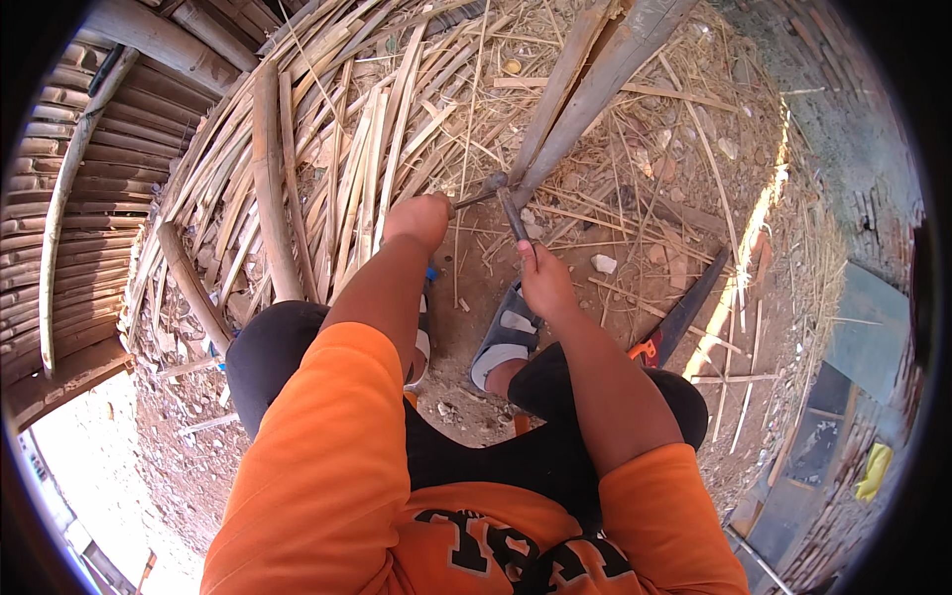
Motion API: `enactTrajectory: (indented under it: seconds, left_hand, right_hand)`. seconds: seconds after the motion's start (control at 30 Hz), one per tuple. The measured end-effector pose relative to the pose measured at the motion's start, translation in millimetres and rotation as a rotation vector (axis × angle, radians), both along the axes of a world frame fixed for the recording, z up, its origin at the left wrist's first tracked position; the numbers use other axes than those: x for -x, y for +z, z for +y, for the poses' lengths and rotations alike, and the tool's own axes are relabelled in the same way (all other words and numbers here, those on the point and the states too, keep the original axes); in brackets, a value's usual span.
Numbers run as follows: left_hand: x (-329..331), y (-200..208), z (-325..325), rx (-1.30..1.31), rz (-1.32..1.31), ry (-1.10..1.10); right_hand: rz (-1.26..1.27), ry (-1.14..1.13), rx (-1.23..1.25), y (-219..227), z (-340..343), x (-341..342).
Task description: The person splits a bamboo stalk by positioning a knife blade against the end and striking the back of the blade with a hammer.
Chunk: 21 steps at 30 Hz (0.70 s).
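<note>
My left hand (418,220) is closed round the grip of a thin metal tool, perhaps a chisel (476,198), which points right toward the foot of a split bamboo pole (580,109). My right hand (544,276) grips a hammer (513,214) by its dark handle. The hammer's head meets the far end of the chisel-like tool, close to the pole's end; whether they touch I cannot tell. A long crack runs up the pole, which slants away to the top right. The chisel's tip is hard to make out.
A hand saw (689,309) with an orange handle lies by my right knee. Many bamboo strips (367,169) cover the ground at the left, beside thicker poles (270,178). Straw and splinters litter the right side. My sandalled foot (508,332) is just below the hammer.
</note>
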<state>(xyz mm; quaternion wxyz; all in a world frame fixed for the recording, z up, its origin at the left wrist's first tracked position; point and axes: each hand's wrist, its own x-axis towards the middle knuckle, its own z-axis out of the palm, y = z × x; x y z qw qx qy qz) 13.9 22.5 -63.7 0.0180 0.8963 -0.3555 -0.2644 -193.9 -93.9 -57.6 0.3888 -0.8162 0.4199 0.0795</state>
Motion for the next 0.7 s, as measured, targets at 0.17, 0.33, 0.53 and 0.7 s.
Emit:
enactTrajectory:
  seconds: [0.17, 0.33, 0.53, 0.7]
  left_hand:
    - [-3, 5, -6, -0.005, 0.025, -0.002]
    - [-7, -1, 6, -0.016, 0.021, 0.001]
    - [-5, -5, -1, -0.017, -0.059, -0.044]
    - [-10, -5, 2, 0.000, -0.009, -0.027]
  right_hand:
    - [-0.035, 0.018, -0.221, 46, -68, 20]
    - [0.456, -0.009, -0.160, 165, -141, 26]
    - [-0.341, -0.296, 0.117, 12, -117, 21]
    - [-0.104, -0.124, 0.199, -28, -95, 26]
